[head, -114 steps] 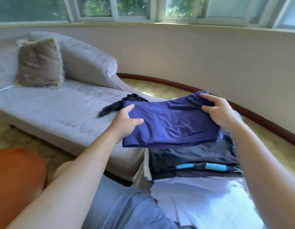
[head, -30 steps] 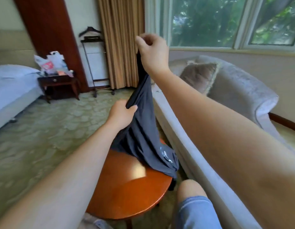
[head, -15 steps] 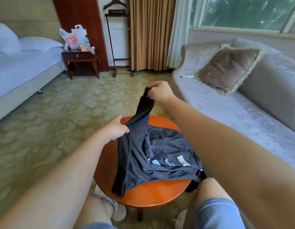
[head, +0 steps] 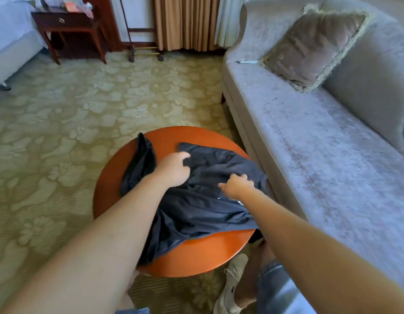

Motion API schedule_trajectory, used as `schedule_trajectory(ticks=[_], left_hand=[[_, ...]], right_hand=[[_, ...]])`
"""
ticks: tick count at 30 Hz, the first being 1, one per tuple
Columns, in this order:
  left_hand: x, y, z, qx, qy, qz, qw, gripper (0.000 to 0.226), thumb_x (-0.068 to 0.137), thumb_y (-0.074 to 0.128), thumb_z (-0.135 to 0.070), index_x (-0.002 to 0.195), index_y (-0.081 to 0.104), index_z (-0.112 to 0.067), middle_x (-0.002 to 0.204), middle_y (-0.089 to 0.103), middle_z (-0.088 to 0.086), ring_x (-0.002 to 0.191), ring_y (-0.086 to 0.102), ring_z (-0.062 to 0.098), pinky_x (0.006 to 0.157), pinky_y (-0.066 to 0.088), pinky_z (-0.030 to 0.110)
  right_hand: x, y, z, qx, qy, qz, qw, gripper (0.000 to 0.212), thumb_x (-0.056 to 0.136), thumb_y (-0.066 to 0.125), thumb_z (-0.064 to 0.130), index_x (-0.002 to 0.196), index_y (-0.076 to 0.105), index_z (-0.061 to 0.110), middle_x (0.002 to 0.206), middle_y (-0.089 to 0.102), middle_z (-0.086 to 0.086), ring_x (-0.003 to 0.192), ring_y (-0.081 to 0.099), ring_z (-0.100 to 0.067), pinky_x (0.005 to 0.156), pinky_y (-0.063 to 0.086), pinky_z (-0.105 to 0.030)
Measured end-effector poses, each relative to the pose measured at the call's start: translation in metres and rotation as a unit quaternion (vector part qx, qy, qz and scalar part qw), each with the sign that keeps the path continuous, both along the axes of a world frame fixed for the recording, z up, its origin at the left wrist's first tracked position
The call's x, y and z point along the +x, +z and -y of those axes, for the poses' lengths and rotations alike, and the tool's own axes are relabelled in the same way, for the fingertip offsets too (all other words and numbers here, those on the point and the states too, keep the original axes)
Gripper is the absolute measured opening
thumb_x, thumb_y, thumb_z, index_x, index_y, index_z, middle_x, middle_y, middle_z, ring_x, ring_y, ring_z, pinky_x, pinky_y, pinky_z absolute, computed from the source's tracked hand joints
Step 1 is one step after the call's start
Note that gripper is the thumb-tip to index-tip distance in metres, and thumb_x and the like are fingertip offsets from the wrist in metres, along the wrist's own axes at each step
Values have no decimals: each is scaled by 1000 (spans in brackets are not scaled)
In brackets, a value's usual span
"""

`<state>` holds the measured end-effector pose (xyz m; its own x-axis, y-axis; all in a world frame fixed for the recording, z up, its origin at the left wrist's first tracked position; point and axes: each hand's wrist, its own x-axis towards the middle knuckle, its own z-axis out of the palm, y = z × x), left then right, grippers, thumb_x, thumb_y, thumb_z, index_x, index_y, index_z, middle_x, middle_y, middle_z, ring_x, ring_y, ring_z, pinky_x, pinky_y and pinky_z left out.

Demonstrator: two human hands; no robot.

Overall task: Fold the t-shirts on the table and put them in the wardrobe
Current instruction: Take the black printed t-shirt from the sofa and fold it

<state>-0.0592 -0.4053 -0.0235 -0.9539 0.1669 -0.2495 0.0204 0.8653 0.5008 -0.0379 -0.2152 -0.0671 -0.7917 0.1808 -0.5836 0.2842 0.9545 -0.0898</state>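
A dark navy t-shirt (head: 203, 207) lies crumpled on the round orange table (head: 196, 257), with one part bunched off to the left (head: 140, 164). A small white print shows near my right wrist. My left hand (head: 174, 168) is on the shirt's far left part, its thumb and fingers curled into the fabric. Near the shirt's middle my right hand (head: 237, 185) lies on the cloth with bent fingers. It is blurred, so whether it grips the cloth is unclear. The shirt's near edge hangs over the table rim.
A grey chaise sofa (head: 321, 155) with a brown cushion (head: 309, 46) runs along the right, close to the table. Patterned carpet (head: 72, 132) spreads to the left. A dark bedside table (head: 67, 26), a bed corner and curtains stand at the back. My knees and a white shoe (head: 230, 282) are below the table.
Both hands have lowered the shirt from the air onto the table. The right hand dropped from a raised pinch down to the cloth, and the shirt now lies spread out.
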Motion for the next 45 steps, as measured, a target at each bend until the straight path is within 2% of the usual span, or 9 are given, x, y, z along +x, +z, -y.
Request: schedule_trajectory(ticks=[4, 9, 15, 20, 26, 29, 32, 40, 45], left_hand=[[-5, -50, -29, -41, -89, 98, 990, 59, 103, 41, -34, 156, 18, -21, 163, 14, 1, 149, 14, 23, 120, 19, 38], [-13, -71, -6, -185, -51, 179, 965, 76, 98, 31, -61, 155, -10, -30, 161, -22, -4, 149, -17, 29, 119, 9, 56], [5, -47, 33, -309, 51, 252, 916, 91, 92, 24, -73, 154, -16, -19, 162, -2, 19, 146, 14, 42, 112, 28, 48], [21, -11, 53, -305, 65, 281, 908, 89, 93, 18, -73, 154, 21, -8, 155, 32, 15, 131, 47, 34, 105, 37, 41], [10, -24, 65, -240, 120, 47, 962, 60, 98, 40, -53, 143, 41, -14, 142, 47, 12, 126, 47, 33, 92, 43, 41], [-9, -33, 54, -175, 101, 19, 979, 60, 99, 47, -44, 150, 29, -19, 150, 36, 8, 135, 34, 32, 105, 37, 45], [-37, -43, 47, -138, 88, 11, 987, 59, 100, 48, -41, 150, 29, -18, 152, 36, 7, 139, 30, 31, 109, 34, 46], [-95, -82, 44, -170, 79, -15, 982, 52, 102, 34, -49, 148, 34, -23, 147, 38, 8, 133, 33, 31, 105, 33, 45], [-104, -92, 52, -107, 56, -34, 992, 39, 103, 40, -41, 135, 45, -20, 127, 58, 6, 116, 52, 28, 89, 39, 38]], right_hand=[[7, -30, 8, -44, -68, 5, 997, 82, 97, 28, 65, 156, -5, 19, 160, -19, -16, 145, -16, -44, 115, 5, -63], [-18, -48, 14, -44, 49, -53, 996, 85, 93, 27, 70, 156, -7, 24, 160, -24, -10, 145, -24, -40, 115, -5, -63], [-49, -44, 51, -157, 206, -75, 963, 72, 94, 44, 61, 155, 19, 30, 164, -8, 2, 149, -17, -22, 118, -10, -52], [-34, -38, 73, -169, 205, -186, 946, 55, 100, 40, 49, 149, 36, 23, 163, 9, -5, 151, -2, -24, 118, -5, -55], [-6, -43, 56, -174, 269, -140, 937, 50, 102, 38, 45, 147, 39, 22, 160, 23, -1, 150, 10, -25, 120, 1, -53], [-17, -41, 44, -247, 184, -314, 898, 33, 98, 45, 28, 116, 67, 11, 122, 63, -8, 117, 54, -31, 105, 38, -50], [-45, -38, 27, -200, 77, -384, 898, 31, 97, 47, 21, 120, 63, 7, 124, 56, -11, 114, 50, -34, 96, 43, -49], [-153, -39, 3, -185, -27, -276, 943, 49, 101, 42, 26, 146, 32, 9, 144, 44, -14, 133, 37, -36, 109, 33, -46], [-179, -40, 7, -158, -14, -193, 968, 47, 98, 52, 38, 141, 48, 20, 135, 57, -5, 124, 51, -28, 105, 40, -45]])
